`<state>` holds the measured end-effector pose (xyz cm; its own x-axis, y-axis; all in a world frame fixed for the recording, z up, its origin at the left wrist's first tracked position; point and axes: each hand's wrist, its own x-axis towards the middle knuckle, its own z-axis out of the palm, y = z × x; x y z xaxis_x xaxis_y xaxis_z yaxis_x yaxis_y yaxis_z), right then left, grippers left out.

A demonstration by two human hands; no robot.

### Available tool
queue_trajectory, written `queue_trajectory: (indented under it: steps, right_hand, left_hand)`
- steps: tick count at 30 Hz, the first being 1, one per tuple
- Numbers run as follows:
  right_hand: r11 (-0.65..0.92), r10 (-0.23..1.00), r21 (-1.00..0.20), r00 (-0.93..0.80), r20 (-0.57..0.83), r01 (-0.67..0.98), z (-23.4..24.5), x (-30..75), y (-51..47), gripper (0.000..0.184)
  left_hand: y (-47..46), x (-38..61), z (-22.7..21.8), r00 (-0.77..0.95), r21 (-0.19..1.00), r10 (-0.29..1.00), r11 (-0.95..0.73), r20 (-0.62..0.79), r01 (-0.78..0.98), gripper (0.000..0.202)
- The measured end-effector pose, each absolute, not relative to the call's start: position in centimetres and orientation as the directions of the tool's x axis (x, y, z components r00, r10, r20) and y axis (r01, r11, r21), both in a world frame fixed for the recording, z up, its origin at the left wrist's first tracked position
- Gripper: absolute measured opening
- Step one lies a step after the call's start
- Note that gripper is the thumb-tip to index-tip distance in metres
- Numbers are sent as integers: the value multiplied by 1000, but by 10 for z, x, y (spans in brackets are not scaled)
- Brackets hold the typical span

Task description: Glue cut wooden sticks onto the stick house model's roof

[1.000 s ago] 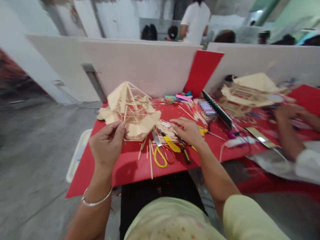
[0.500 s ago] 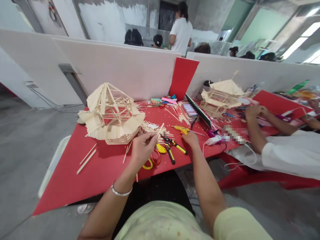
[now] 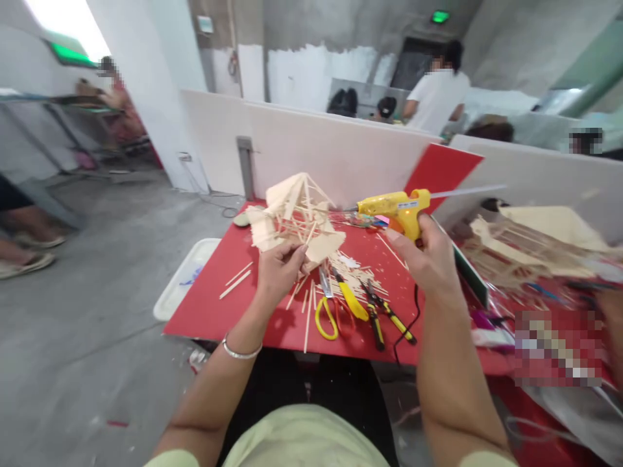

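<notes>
My right hand (image 3: 431, 256) grips a yellow hot glue gun (image 3: 389, 205), raised above the table with its nozzle pointing left and a clear glue stick (image 3: 470, 191) out of its back. Between the thumb and fingers of my left hand (image 3: 281, 269) is a short wooden stick (image 3: 310, 233). Just beyond that hand stands a model building (image 3: 304, 201) made of pale wooden sticks, with a pointed, partly covered roof. My left hand overlaps its lower front edge in view; whether they touch I cannot tell.
On the red table (image 3: 204, 318) lie scissors (image 3: 327, 318), a yellow-handled cutter (image 3: 353, 295), pliers (image 3: 374, 321) and many loose sticks (image 3: 350, 266). A second stick model (image 3: 511, 253) stands at the right, past a dark upright board (image 3: 462, 266). A white partition (image 3: 341, 143) runs behind.
My right hand has lifted the glue gun off the table and brought it up, level with the model. My left hand still holds the stick. The view has turned left.
</notes>
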<state>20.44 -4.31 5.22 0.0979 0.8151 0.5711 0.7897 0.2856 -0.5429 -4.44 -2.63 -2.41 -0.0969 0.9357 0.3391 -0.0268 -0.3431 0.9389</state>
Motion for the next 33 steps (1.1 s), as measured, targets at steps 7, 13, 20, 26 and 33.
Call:
queue_trajectory:
  steps: [7,13,20,26,33]
  right_hand:
    - [222,711,-114,-81,698,968,105,110,-1,58]
    - [186,703,91,-197,683,978,110,92,26,46]
    - [147,689,216,-257,678,965,107,90,42,46]
    - [124,714,241,-255,652,963,109,90,44,47]
    - [139,694,250,-274,666,958,112,91,46,55]
  left_hand:
    - [10,-103,-12,-273,924,883,-360,382,127,22]
    - [40,-99,-18,-246,923,894,-334,374,190,20]
    - [51,-96,-28,-253,931,897,-329,361,159,20]
    - [51,-90,-28,-264,938,900,-328,347,114,22]
    - [52,-87,-30,-275,934,893,-344,357,97,22]
